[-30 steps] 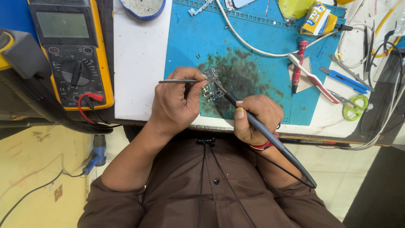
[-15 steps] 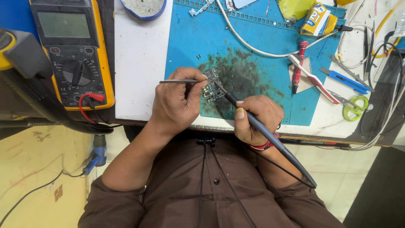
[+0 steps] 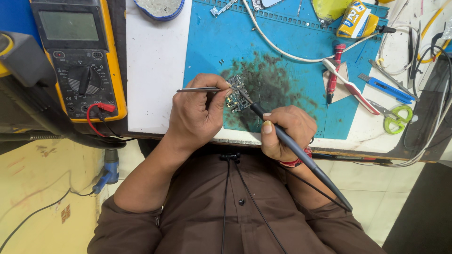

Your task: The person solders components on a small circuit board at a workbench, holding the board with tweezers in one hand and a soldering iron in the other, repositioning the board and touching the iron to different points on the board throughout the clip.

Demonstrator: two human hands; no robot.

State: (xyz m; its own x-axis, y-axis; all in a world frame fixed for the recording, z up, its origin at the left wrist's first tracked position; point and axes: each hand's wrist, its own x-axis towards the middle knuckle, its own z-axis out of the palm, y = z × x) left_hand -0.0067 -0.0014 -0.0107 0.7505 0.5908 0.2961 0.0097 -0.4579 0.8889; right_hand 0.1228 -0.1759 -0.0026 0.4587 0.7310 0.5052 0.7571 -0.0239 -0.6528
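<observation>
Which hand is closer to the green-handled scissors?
The right hand, holding the soldering iron just left of the scissors. The left hand, holding tweezers, sits farther away, beyond the circuit board.

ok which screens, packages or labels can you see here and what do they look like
Multimeter screen: top left, grey rectangle, blank, in a yellow and black meter case.
Yellow package: top right on the blue mat, small flat tube or pack, yellow with blue and red print.
No signs are visible.
</observation>
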